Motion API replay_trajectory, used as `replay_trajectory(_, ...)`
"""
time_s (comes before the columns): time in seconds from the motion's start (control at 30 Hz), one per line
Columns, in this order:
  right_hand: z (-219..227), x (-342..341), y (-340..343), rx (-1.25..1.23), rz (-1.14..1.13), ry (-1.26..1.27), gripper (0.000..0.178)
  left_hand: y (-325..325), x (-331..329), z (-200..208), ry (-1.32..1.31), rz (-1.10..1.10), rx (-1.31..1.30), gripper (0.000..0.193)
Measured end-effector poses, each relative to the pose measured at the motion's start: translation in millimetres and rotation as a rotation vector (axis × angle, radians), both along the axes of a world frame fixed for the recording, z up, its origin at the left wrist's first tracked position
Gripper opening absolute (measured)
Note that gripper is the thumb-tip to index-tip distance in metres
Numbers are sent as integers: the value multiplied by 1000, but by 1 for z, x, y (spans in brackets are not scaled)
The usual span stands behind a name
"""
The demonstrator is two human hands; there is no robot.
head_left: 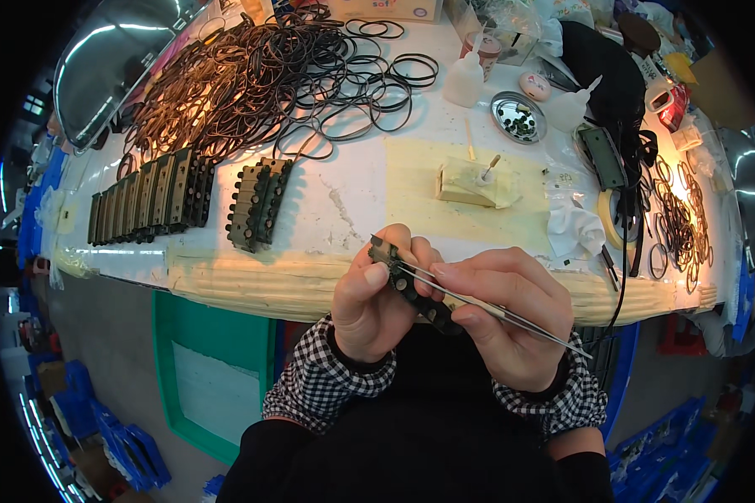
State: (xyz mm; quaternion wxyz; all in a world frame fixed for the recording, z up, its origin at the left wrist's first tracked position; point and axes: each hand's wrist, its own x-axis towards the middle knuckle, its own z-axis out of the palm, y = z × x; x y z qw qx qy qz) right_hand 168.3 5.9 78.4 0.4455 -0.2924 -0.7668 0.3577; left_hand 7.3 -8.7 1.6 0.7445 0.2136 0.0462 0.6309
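My left hand (365, 306) is closed around a dark olive-green part with small black wheels (428, 307), like a toy tank's running gear, held tilted above the table's front edge. My right hand (520, 323) pinches a pair of thin metal tweezers (497, 310). Their tips reach the wheeled part beside my left fingers; whether they grip anything there is too small to tell. Two similar wheeled parts (260, 204) lie side by side on the table to the left. Farther left stands a row of several more green parts (147, 197).
A heap of black rubber bands (252, 84) covers the back left. Ahead sits a taped block (470, 189) with a small stick in it. A round metal dish (518, 117) holds small dark pieces. A white squeeze bottle (464, 81) stands behind. Below is a green bin (164, 369).
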Motion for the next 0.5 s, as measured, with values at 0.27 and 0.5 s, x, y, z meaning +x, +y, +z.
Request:
replay_trajectory(0.27,2,-2,0,1,2,-4,24,0,-1,0,20,-1,21,25)
replay_trajectory(0.5,1,-6,-5,-85,-64,35,13,-2,1,-1,72,55,29,23)
